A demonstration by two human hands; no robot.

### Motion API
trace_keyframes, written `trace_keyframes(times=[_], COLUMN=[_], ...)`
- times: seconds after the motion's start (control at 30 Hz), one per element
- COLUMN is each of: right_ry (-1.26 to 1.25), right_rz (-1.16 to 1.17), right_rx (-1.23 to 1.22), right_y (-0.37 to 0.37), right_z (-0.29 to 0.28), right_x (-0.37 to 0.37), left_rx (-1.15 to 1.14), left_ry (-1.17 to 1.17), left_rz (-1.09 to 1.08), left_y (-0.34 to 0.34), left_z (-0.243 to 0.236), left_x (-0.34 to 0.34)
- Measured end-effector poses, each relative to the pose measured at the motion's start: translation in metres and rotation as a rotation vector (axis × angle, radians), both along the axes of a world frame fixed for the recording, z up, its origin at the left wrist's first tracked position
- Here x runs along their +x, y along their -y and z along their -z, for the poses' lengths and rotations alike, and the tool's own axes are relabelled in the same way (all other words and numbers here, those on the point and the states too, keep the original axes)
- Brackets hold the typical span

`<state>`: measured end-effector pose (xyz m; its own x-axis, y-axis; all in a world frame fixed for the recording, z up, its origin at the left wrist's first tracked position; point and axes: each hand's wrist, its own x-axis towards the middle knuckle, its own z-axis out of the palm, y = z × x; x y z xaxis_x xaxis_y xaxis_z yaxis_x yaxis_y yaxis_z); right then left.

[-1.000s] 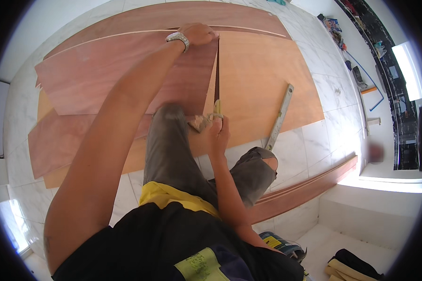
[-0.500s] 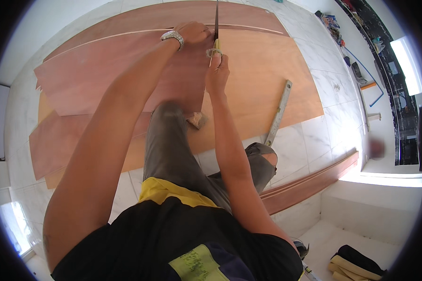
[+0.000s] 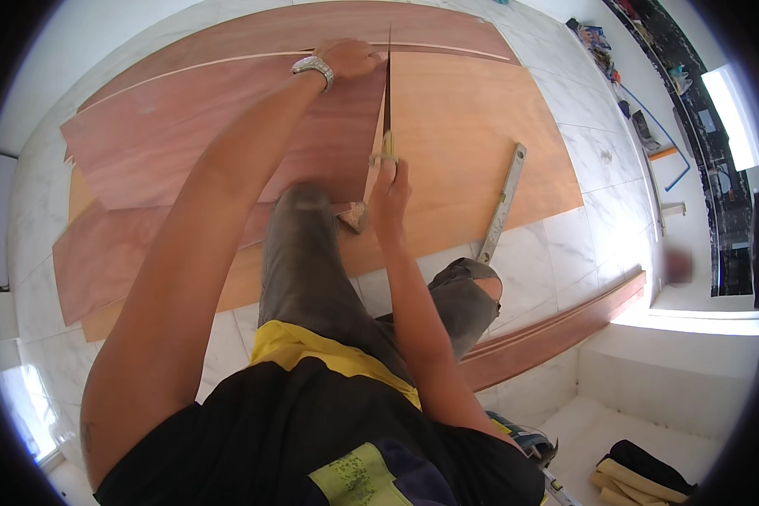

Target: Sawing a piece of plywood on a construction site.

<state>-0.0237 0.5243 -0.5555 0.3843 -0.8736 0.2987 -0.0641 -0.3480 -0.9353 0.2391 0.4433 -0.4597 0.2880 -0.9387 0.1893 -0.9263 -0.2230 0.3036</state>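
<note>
Reddish plywood sheet: your left hand presses flat; right hand grips the yellow-handled saw, cut apparently unfinished near the far edge.

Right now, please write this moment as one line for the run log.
left hand: pressing reddish plywood sheet | right hand: gripping saw in cut | metal level: lying beside

Metal straightedge, long wooden trim, white tiled floor

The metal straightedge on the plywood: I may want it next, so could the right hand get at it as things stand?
Probably not at once: the right hand grips the knife. The metal straightedge lies uncovered just right of it.
</note>
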Motion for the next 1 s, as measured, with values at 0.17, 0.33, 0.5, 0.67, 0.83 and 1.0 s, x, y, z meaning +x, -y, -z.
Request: trace_keyframes(times=[0.17, 0.33, 0.5, 0.67, 0.83, 1.0], right_ry=[0.03, -0.06, -0.14, 0.205, 0.024, -0.039], right_rz=[0.005, -0.014, 0.079, 0.012, 0.012, 0.003], right_rx=[-0.045, 0.026, 0.115, -0.235, -0.065, 0.022], right_y=[0.076, 0.015, -0.041, 0.067, 0.084, -0.021], right_z=[-0.016, 0.021, 0.018, -0.009, 0.022, 0.034], right_x=[0.081, 0.008, -0.045, 0.067, 0.072, -0.034], left_rx=[0.065, 0.101, 0.086, 0.047, 0.038, 0.12], left_ry=[-0.009, 0.015, -0.011, 0.007, -0.024, -0.014], left_rz=[-0.017, -0.03, -0.017, 0.002, -0.001, -0.017], left_y=[-0.006, -0.003, 0.001, 0.0, 0.003, 0.004], left_z=[-0.006, -0.008, -0.005, 0.001, 0.0, -0.003], left_x=[-0.007, -0.005, 0.0, -0.001, 0.0, 0.001])
